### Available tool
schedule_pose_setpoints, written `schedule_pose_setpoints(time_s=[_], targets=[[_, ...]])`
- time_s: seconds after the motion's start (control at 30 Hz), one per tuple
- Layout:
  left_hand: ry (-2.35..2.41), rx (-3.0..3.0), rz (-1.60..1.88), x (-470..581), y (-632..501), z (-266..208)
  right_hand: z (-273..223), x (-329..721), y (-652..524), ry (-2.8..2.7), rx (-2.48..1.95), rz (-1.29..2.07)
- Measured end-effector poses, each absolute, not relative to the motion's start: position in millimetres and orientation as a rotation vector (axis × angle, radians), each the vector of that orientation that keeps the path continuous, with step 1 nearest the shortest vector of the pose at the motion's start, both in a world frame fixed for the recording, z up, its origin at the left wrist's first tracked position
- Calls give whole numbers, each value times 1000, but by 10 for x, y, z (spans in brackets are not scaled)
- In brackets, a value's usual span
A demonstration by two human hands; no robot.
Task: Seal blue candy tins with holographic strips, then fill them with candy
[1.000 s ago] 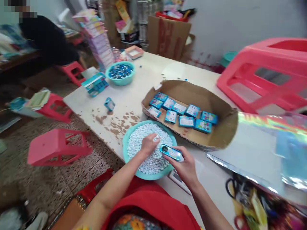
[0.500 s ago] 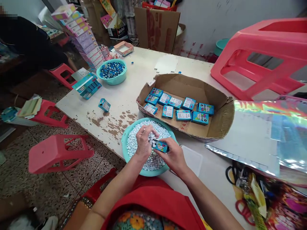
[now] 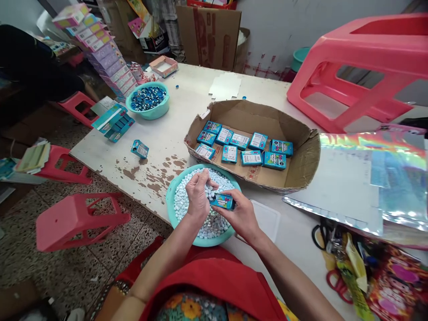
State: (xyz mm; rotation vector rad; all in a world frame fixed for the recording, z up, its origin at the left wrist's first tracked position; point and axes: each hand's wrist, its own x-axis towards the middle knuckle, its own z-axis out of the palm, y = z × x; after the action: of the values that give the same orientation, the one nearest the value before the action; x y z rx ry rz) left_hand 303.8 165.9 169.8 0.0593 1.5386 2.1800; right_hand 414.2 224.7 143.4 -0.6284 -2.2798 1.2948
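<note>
My right hand [image 3: 243, 213] grips a small blue candy box [image 3: 222, 201], tilted on its side with one end toward my left hand. My left hand [image 3: 199, 191] is cupped round several white candies [image 3: 210, 192], right at that end of the box. Beneath both hands stands a turquoise basin [image 3: 170, 200] heaped with small white candies [image 3: 183, 196]. Behind the basin, a cut-down cardboard carton [image 3: 297, 176] holds several blue candy boxes [image 3: 251, 158]. One more blue box [image 3: 139, 149] stands on the table to the left.
A second turquoise basin [image 3: 160, 109] holds blue and silver pieces. Beside it are a blue display box [image 3: 113, 122] and stacked cartons [image 3: 109, 62]. At right lie a pink stool [image 3: 354, 49], shiny film [image 3: 401, 178] and scissors [image 3: 339, 285]. A person in dark clothing [image 3: 30, 67] is far left.
The view has shifted slightly, so most things sit a little further left. Both hands keep nearly the same pose, with candies held at the end of the box.
</note>
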Motion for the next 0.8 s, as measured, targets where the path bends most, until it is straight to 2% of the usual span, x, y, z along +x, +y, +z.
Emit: schedule_pose_setpoints(time_s=[0.8], targets=[[1602, 165, 2149, 3070, 1787, 1742, 1496, 4116, 2313, -2195, -663, 1352]])
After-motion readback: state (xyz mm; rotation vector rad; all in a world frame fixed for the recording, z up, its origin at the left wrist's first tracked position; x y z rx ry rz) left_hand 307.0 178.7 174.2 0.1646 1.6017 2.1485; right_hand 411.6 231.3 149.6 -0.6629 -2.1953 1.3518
